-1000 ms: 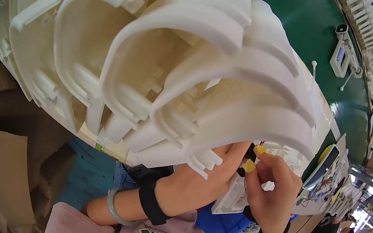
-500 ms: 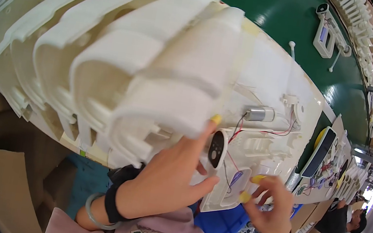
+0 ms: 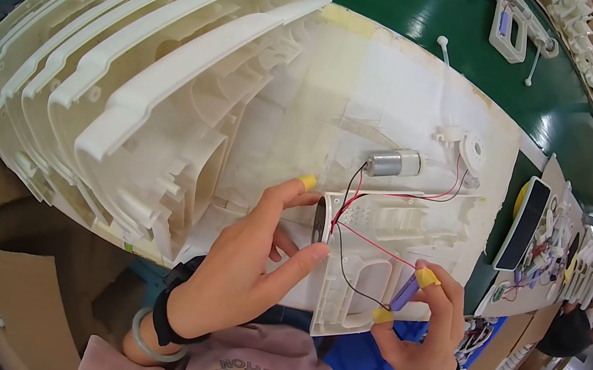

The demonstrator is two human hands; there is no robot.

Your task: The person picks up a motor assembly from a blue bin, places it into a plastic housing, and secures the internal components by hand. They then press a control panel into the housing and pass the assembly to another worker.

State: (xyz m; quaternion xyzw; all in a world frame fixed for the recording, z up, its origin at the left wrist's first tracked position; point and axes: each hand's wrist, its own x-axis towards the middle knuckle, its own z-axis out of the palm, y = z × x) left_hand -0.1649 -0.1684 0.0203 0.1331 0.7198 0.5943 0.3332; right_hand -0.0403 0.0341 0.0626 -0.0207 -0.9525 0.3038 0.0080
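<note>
My left hand is at the left end of a white plastic housing, gripping around a dark panel, with yellow tape on the index fingertip. Pinched between the taped thumb and index finger of my right hand is a purple cylindrical battery, above the housing's right side. A red wire and a black wire run from the panel end to the battery. More wires lead to a silver motor and a round white part beyond the housing.
Several curved white shells stand in a row on the left. A handheld white assembly lies on the green table at the far right. Below the worktop's edge are an open cardboard box and a blue bin.
My right hand has taken up the battery, which lay in the housing's opening. The dark panel now faces more edge-on. The shells appear farther left, and the view has shifted.
</note>
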